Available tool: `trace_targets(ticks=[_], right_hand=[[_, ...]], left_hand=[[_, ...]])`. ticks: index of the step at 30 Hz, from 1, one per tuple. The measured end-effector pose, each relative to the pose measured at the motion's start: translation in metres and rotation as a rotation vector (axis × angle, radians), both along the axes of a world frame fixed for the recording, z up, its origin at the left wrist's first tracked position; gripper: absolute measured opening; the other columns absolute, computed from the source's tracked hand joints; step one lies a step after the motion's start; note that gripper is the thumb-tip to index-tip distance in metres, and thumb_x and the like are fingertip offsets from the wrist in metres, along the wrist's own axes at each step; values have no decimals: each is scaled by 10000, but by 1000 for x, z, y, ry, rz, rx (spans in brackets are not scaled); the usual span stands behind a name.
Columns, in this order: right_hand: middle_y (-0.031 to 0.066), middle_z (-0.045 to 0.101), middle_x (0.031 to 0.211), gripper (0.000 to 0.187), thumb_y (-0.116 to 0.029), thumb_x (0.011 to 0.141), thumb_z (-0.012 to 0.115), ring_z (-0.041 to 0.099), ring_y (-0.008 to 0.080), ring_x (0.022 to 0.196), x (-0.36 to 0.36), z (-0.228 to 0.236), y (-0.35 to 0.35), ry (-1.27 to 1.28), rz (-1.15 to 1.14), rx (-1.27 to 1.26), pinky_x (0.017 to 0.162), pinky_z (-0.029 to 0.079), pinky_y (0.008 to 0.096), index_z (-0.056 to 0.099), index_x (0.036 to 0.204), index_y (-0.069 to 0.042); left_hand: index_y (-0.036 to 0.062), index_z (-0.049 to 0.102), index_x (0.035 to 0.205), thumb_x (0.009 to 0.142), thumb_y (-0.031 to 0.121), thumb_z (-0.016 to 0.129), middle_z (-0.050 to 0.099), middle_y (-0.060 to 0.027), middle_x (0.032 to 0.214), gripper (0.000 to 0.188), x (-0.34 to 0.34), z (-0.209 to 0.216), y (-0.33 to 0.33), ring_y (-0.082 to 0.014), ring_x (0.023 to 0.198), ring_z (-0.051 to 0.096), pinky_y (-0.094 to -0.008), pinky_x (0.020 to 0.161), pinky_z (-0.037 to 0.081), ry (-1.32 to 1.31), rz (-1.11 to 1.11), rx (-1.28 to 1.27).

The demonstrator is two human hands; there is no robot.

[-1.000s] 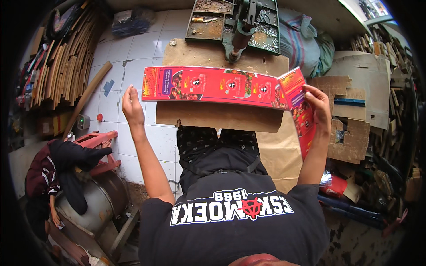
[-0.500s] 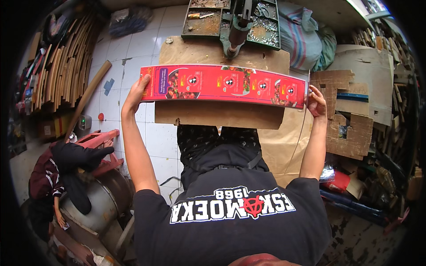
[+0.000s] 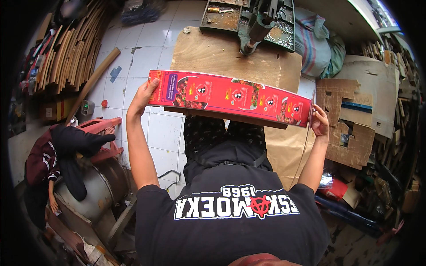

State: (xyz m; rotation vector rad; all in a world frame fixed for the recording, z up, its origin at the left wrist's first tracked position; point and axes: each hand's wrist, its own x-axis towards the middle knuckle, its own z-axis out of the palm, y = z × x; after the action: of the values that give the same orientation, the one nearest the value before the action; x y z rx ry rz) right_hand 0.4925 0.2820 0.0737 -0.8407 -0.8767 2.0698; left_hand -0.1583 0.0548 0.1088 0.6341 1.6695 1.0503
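In head view: pinching with left hand [image 3: 143,95] the left end of a long red panel [image 3: 217,95], gripping its right end with curled fingers of right hand [image 3: 319,121], holding it over near edge of wooden board [image 3: 204,53]. Beyond, can see dark divided tray [image 3: 228,23] containing small shiny pieces [image 3: 279,34] at right, and striped sack [image 3: 313,53]; cannot tell sack's contents

Left hand [image 3: 144,94], clear of red printed strip [image 3: 228,95] a second ago, now grips its left end. Folded section [image 3: 306,146] at right: printed face then, edge-on now. Strip shifted bodyward, baring more counter [image 3: 230,55] beyond.
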Motion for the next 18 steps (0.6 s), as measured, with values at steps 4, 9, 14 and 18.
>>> trace_targets(ticks=[4,9,14,18], right_hand=[[146,676,1164,364,-8,856,652,679,188,975,2,0,-19,6,-18,-10,897,530,313,621,1215,33],[150,677,1153,375,-21,847,658,664,225,1021,5,2,-30,-20,-56,-23,947,505,356,619,1216,34],[132,689,1127,354,-4,836,675,669,179,981,4,11,-27,-112,-28,20,898,521,304,639,1187,28],[108,702,1087,340,7,831,683,668,131,907,17,46,-6,-245,-45,145,831,520,246,652,1169,23]], left_hand=[[-31,574,1203,946,524,567,679,-87,1022,612,0,-2,-15,-115,874,651,-258,810,514,0,-15,-10],[-29,572,1209,939,535,570,677,-88,1026,625,9,-1,-29,-117,885,653,-258,817,515,-8,-3,-8],[-30,560,1222,935,555,562,671,-94,1042,652,10,-1,-33,-118,898,653,-262,819,517,-19,16,-41],[-24,555,1229,922,592,557,657,-101,1063,688,6,1,-36,-122,932,641,-263,810,516,47,-9,-46]])
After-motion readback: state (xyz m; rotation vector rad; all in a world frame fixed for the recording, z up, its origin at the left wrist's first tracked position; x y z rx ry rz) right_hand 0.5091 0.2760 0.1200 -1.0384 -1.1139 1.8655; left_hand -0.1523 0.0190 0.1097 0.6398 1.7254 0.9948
